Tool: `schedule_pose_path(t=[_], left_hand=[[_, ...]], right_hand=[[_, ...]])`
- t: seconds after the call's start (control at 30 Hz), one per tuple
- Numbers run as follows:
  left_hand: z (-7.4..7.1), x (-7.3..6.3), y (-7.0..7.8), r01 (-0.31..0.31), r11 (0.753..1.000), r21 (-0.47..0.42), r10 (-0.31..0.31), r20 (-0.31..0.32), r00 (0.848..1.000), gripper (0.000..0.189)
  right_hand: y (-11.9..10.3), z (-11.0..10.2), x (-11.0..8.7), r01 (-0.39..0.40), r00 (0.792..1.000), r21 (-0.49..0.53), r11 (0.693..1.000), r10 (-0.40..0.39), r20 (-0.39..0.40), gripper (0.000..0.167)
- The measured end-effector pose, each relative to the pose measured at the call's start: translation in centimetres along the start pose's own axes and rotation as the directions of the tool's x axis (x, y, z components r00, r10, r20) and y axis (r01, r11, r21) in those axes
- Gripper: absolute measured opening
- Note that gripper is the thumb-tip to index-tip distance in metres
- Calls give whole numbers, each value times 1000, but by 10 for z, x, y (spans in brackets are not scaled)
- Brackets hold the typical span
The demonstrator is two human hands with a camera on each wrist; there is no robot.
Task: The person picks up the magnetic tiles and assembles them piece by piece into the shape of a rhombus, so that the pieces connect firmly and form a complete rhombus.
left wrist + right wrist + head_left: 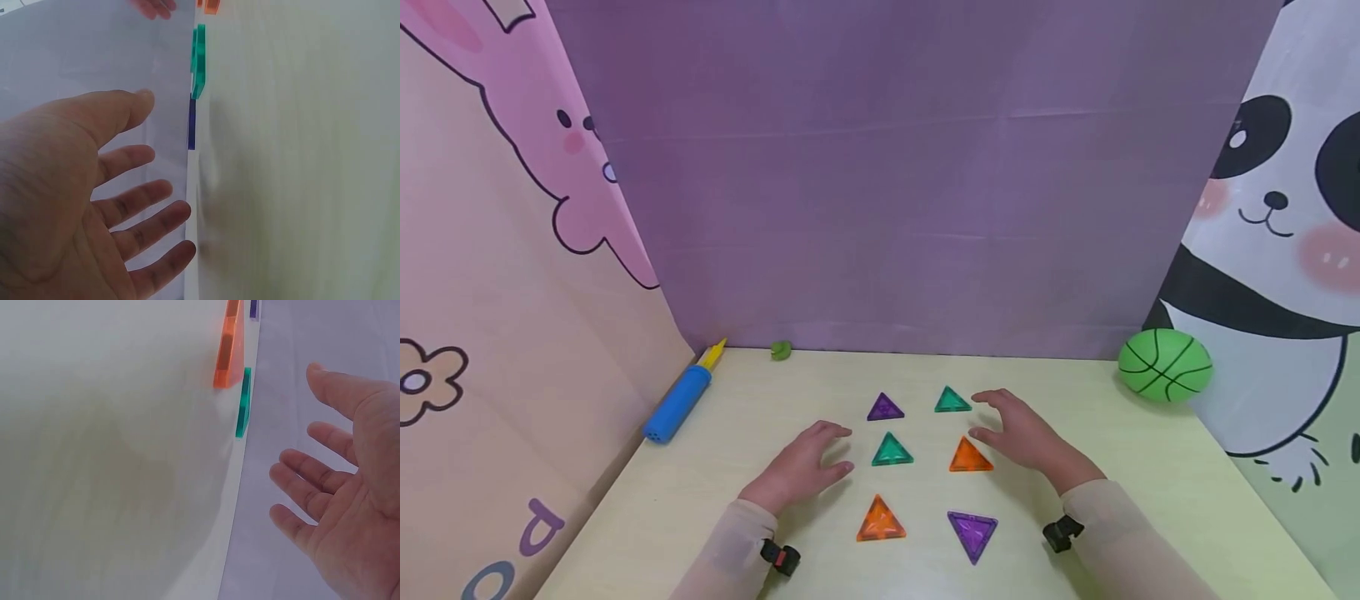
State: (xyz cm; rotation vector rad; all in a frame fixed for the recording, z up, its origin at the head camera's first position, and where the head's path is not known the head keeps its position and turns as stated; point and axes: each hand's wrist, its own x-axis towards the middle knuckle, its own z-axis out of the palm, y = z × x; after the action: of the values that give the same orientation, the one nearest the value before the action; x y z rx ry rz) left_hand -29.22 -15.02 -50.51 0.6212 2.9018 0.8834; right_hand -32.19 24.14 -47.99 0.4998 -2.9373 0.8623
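Observation:
Two columns of translucent triangle tiles lie on the table. The left column has a purple triangle (885,407) at the back, a green triangle (892,450) in the middle and an orange triangle (880,521) in front. In the right column are a green triangle (952,400), an orange triangle (970,456) and a purple triangle (973,533) pointing toward me. My left hand (805,467) hovers left of the middle green tile, fingers spread and holding nothing. Beside the right column's green and orange tiles is my right hand (1022,433), its fingers loosely extended and holding nothing.
A blue pump (679,403) with a yellow nozzle lies at the table's left edge. Near the back edge sits a small green object (781,350). A green ball (1165,365) with black lines rests at the back right corner. A purple cloth (895,183) hangs behind the table.

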Motion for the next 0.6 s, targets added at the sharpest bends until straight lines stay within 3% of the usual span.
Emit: schedule_pose_path(t=[0.6], left_hand=[[8,9,14,-44,996,-76,48,48,998,54]], right_hand=[[-25,18,40,-33,995,-17,999,34,97,58]])
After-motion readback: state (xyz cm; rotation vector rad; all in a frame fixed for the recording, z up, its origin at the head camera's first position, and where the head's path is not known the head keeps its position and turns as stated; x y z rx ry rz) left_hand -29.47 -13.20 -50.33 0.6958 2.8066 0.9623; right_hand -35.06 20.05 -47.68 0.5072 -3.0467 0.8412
